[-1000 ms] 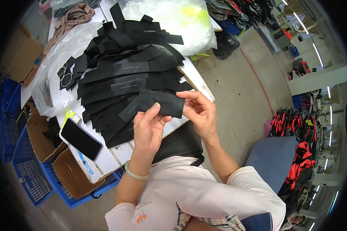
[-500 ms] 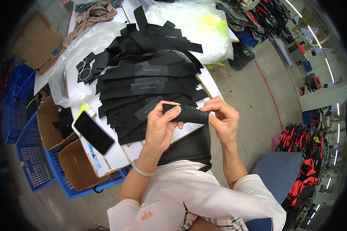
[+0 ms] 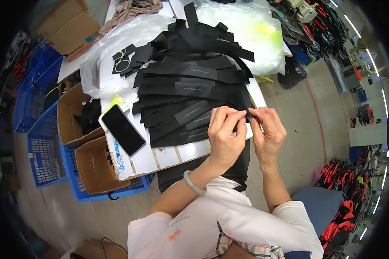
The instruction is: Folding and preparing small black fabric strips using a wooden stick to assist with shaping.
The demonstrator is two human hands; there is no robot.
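Both hands meet just past the near right corner of the white table. My left hand [image 3: 226,134] is closed, its thumb and fingers pinching a black fabric strip [image 3: 249,114]. Close beside it, my right hand [image 3: 269,131] pinches the same strip with thumb and fingertips. Most of the strip is hidden behind my fingers. On the table to the left lies a layered pile of black fabric strips [image 3: 164,96], several with a greyish printed patch across them.
A black phone [image 3: 123,130] lies at the table's left edge [image 3: 160,157], beside clear plastic sheeting [image 3: 90,71]. White elastic loops [image 3: 122,64] rest on black pieces. Below left stand cardboard boxes [image 3: 95,166] in blue crates [image 3: 43,153]. A sewing machine [image 3: 304,11] is at far right.
My hands have come together; the strip, earlier stretched between them, is now bunched and mostly covered by my fingers. The whole view has shifted, with the table sitting farther right.
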